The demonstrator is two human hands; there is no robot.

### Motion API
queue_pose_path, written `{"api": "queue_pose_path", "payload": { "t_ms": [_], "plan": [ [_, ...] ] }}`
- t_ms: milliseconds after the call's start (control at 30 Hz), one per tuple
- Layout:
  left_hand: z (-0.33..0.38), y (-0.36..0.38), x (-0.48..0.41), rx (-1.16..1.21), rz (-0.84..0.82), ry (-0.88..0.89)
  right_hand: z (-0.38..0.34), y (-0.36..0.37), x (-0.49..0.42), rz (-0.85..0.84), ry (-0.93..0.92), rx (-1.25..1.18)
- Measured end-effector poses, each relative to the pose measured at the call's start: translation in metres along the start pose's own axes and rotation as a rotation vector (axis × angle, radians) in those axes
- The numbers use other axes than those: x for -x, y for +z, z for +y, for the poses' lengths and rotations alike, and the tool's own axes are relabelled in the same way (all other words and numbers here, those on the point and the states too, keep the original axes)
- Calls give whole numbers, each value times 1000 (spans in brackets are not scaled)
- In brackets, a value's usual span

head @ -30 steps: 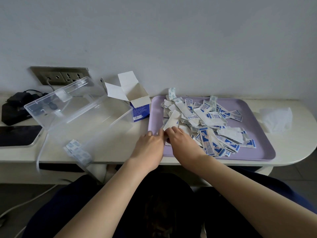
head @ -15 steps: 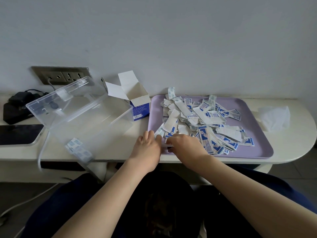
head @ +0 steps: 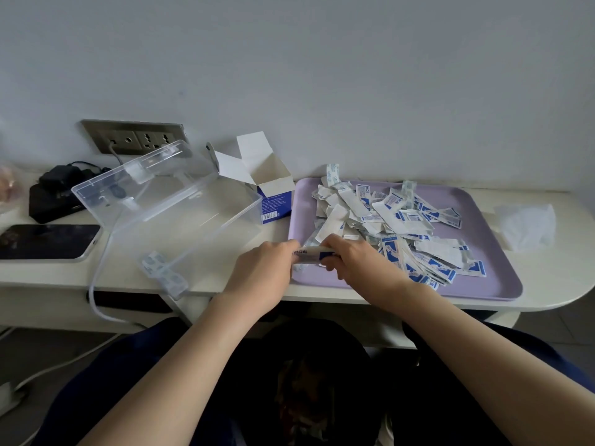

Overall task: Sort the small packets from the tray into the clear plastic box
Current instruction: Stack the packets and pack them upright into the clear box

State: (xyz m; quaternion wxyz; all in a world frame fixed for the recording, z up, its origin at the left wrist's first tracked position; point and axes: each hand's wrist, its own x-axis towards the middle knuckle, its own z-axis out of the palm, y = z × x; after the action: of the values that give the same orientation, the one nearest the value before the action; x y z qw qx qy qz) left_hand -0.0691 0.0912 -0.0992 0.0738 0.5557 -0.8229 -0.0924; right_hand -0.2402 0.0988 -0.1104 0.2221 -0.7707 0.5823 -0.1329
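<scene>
Paper packets (head: pixel 310 254), stacked, are pinched endwise between left hand (head: pixel 264 268) and right hand (head: pixel 354 262) above the near-left corner of the tray (head: pixel 502 272). Hazard: an uneven pinch may fan the stack, spilling packets short of the clear plastic box (head: pixel 180 226).

Left hand (head: pixel 261 271) and right hand (head: pixel 354 263) are curled, nearly touching.

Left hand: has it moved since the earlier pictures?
Yes. The left hand, gripping a packet bundle, has shifted slightly left against the left edge of the purple tray.
</scene>
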Motion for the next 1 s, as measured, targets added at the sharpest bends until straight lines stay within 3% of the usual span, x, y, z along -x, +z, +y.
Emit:
{"api": "queue_pose_path", "payload": {
  "t_ms": [200, 433, 533, 633, 733, 1000],
  "plan": [
    [-11, -11, 11, -57, 134, -62, -13, 14, 1, 58, -89, 61],
    [-26, -19, 24, -61, 239, -82, -28, 25, -6, 80, -69, 36],
    [-38, -33, 32, 57, 339, -126, -46, 23, -10, 213, -101, -65],
    [-53, -44, 42, 212, 387, -155, -66, 23, -19, 374, -212, -17],
    [-69, -54, 57, 286, 444, -150, -92, 24, -31, 432, -328, 19],
    [-128, -58, 95, 356, 615, -173, -158, 33, -61, 236, -499, 44]
  ]
}}
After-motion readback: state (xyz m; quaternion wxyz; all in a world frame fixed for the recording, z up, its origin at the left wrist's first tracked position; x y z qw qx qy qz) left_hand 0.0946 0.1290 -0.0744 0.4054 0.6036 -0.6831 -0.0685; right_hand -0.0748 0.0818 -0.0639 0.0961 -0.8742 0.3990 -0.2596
